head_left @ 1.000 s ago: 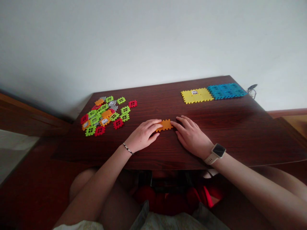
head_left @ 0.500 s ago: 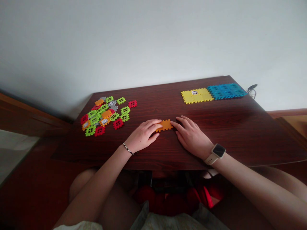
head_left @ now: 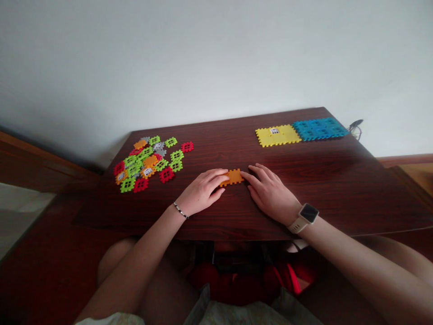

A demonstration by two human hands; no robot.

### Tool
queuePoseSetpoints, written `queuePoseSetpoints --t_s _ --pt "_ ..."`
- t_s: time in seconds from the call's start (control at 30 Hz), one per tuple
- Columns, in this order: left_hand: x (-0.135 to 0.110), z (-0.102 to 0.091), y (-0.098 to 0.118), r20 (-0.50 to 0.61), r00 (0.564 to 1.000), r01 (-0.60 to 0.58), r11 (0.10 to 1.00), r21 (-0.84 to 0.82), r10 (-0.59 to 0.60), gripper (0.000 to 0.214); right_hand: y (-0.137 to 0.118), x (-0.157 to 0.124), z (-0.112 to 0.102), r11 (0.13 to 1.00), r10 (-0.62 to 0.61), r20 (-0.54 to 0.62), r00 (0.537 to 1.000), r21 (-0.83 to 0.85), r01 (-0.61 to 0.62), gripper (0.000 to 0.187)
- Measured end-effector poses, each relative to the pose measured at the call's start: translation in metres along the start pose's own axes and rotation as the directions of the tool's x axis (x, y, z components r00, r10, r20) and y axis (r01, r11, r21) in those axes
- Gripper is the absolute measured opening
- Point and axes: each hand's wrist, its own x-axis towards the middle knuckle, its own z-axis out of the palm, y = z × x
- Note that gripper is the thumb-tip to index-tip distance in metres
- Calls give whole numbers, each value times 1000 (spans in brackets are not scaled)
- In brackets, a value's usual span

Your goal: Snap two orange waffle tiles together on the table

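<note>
An orange interlocking tile piece (head_left: pixel 233 176) lies flat on the dark wooden table (head_left: pixel 304 180), between my two hands. My left hand (head_left: pixel 203 192), with a thin bracelet at the wrist, presses its fingertips on the tile's left end. My right hand (head_left: pixel 270 192), with a watch at the wrist, touches the tile's right edge with its fingertips. The fingers of both hands lie stretched and flat on the table.
A loose pile of green, red, orange and grey tiles (head_left: pixel 149 162) lies at the table's left. A joined yellow panel (head_left: pixel 277 135) and a blue panel (head_left: pixel 320 128) lie at the far right, near a cable (head_left: pixel 355 124). A white wall rises behind.
</note>
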Motion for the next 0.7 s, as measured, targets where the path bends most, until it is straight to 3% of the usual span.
queuePoseSetpoints --t_s 0.7 --pt "0 0 0 2 1000 3 1000 -5 -3 38 2 -1 4 1000 -14 -47 999 7 14 47"
